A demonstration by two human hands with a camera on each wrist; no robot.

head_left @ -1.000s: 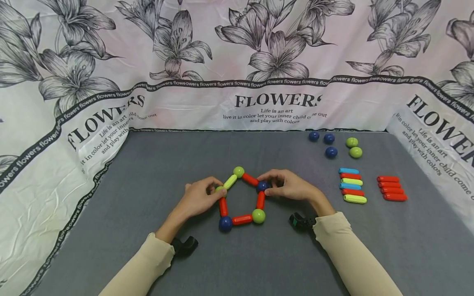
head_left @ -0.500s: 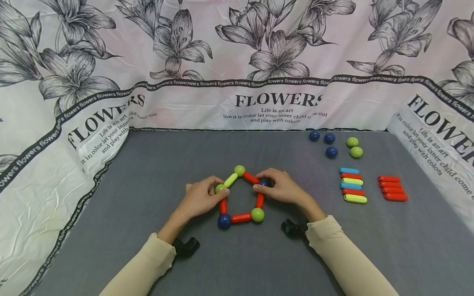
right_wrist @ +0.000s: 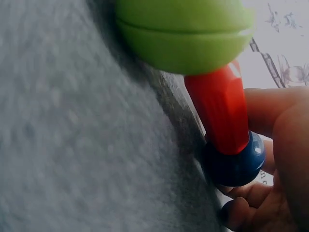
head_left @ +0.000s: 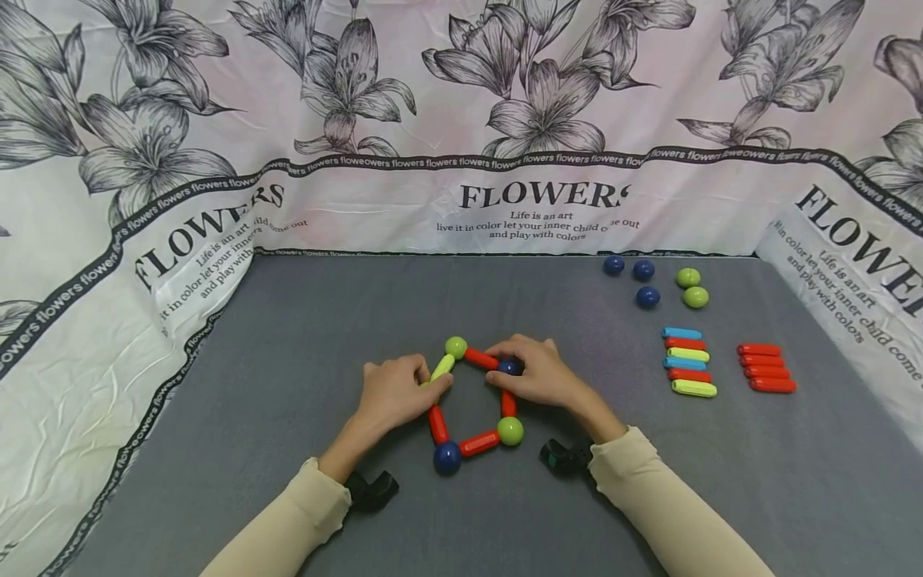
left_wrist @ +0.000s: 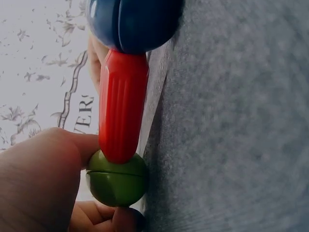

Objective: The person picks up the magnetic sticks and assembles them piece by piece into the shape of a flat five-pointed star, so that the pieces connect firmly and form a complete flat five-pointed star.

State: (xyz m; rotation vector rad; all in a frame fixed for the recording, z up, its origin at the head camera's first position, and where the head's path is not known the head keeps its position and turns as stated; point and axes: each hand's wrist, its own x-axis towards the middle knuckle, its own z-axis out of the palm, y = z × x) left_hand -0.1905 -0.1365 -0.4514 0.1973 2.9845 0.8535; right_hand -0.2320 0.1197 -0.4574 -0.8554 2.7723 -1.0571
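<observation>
A five-sided-looking ring of balls and rods lies on the grey cloth. My left hand (head_left: 395, 394) pinches its left green ball (left_wrist: 118, 179), hidden under the fingers in the head view, between thumb and fingers. On the other side, my right hand (head_left: 537, 370) grips a blue ball (right_wrist: 234, 162) the same way. A yellow-green rod (head_left: 443, 367) and a red rod (head_left: 481, 358) meet at the top green ball (head_left: 456, 347). Red rods also join the lower blue ball (head_left: 447, 457) and lower green ball (head_left: 510, 431) to the held balls and to each other.
Loose blue balls (head_left: 647, 297) and green balls (head_left: 695, 297) sit at the back right. Nearer lie a column of blue, red and yellow-green rods (head_left: 688, 353) and a stack of red rods (head_left: 771, 372). A flower-printed cloth (head_left: 375, 204) borders the grey surface (head_left: 324, 312).
The ring has turned slightly: its top ball went left and down, its lower side down and right. My left hand moved a little down and right; my right hand moved left.
</observation>
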